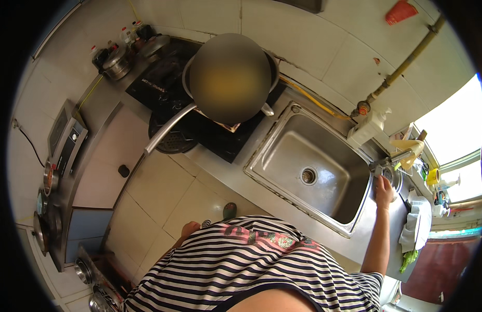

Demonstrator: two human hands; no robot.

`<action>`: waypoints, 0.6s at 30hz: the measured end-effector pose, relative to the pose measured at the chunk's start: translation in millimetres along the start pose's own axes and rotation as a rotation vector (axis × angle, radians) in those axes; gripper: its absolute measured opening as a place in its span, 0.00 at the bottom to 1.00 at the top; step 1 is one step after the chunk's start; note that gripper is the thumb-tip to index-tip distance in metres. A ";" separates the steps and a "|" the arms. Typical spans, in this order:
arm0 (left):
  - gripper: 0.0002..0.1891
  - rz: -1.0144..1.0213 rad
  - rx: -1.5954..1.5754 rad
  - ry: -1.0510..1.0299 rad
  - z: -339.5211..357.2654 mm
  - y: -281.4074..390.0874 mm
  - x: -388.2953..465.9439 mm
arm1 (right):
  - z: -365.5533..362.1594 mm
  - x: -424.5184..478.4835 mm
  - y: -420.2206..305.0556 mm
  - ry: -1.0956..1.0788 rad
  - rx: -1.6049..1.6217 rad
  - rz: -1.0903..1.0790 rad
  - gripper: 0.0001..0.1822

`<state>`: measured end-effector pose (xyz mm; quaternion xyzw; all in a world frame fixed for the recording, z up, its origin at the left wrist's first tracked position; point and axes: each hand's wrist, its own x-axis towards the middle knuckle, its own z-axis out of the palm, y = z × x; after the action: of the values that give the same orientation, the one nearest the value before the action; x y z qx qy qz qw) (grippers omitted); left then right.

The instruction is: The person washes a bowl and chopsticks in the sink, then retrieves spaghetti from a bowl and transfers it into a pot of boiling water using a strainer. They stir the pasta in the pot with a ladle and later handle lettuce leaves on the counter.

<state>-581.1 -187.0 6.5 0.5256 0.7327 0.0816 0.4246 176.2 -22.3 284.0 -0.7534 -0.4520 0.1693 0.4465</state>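
My right hand [384, 192] reaches to the right end of the stainless-steel sink [280, 156]. Its fingertips are at the lever of the metal tap [381, 165]; whether they grip it is unclear. Just beyond the fingers is a round metal bowl or pot [397, 180], partly hidden. My left hand [191, 228] hangs low beside my striped shirt, mostly hidden, and I cannot make out its fingers. On the black gas hob [221, 142] stands a pan with a long metal handle [168, 130]. The pan's inside is blurred, with a yellowish patch.
Lidded metal pots [118, 64] and sauce bottles stand at the back left. An induction cooker [67, 136] leans at the left wall. A white pump bottle [369, 126] stands behind the sink. A white bag [416, 222] and green leaves [409, 260] lie at the counter's right end.
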 end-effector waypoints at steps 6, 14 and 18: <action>0.19 -0.096 -0.141 0.313 -97.3 -27.3 -4.2 | 176.9 -66.4 -260.1 -0.224 -0.120 -0.352 0.13; 0.24 0.002 -0.954 0.505 -230.0 143.5 5.0 | 296.7 -69.2 -364.4 -0.544 -0.508 -0.534 0.26; 0.28 0.198 -0.914 0.643 -243.1 197.0 -18.8 | 322.3 -60.4 -367.8 -0.615 -0.659 -0.627 0.19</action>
<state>-613.6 -37.8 280.3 0.3032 0.6626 0.5859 0.3546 -263.2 165.8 403.5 -0.5984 -0.7936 0.0899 0.0633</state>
